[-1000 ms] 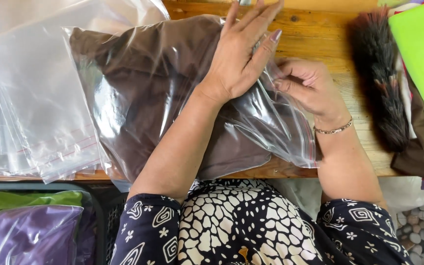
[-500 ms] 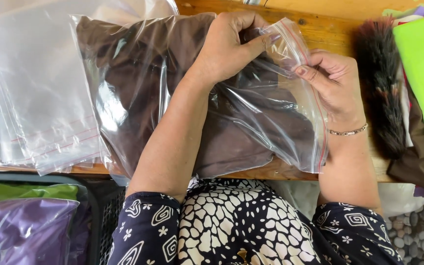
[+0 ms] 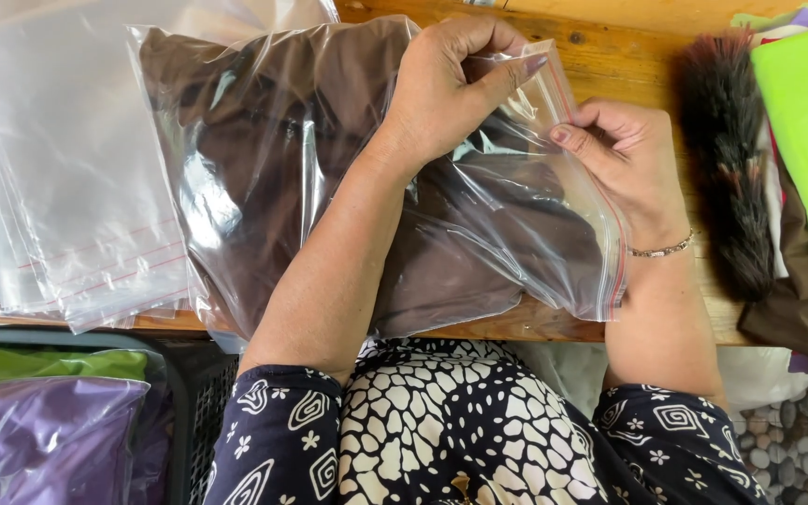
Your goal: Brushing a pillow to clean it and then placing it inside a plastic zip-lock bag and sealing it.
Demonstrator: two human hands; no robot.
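A folded brown garment (image 3: 264,159) is enclosed in a clear zip-seal plastic bag (image 3: 535,234), placed on the wooden table (image 3: 628,56), right of a stack of empty clear bags (image 3: 58,178).

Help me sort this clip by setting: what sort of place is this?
Probably a small garment-packing bench. Both hands pinch a clear zip bag holding brown cloth, a stack of empty bags lies on the wooden table, and a crate holds bagged clothes.

Glossy plastic bag (image 3: 535,234); matt cloth (image 3: 264,122).

Garment packing bench: stacked clear bags (image 3: 67,215), bagged clothes (image 3: 39,421).
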